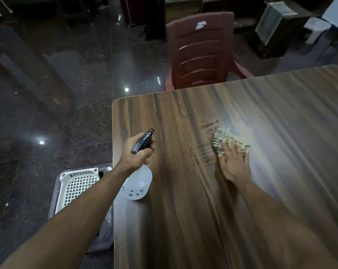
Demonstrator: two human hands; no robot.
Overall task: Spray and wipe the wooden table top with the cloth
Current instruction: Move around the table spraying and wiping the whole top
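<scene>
The wooden table top (183,220) fills the right and lower part of the view. My left hand (138,150) grips the black trigger head of a white spray bottle (138,186) held over the table's left edge. My right hand (234,164) presses flat on a crumpled grey-green cloth (225,138) near the table's middle. Wet droplets and streaks (212,126) lie on the wood just beyond and to the left of the cloth.
A dark red plastic chair (201,51) stands at the table's far edge. A white plastic basket (77,186) sits low on a grey surface left of the table. Dark polished floor (48,113) spreads to the left; furniture stands at the back.
</scene>
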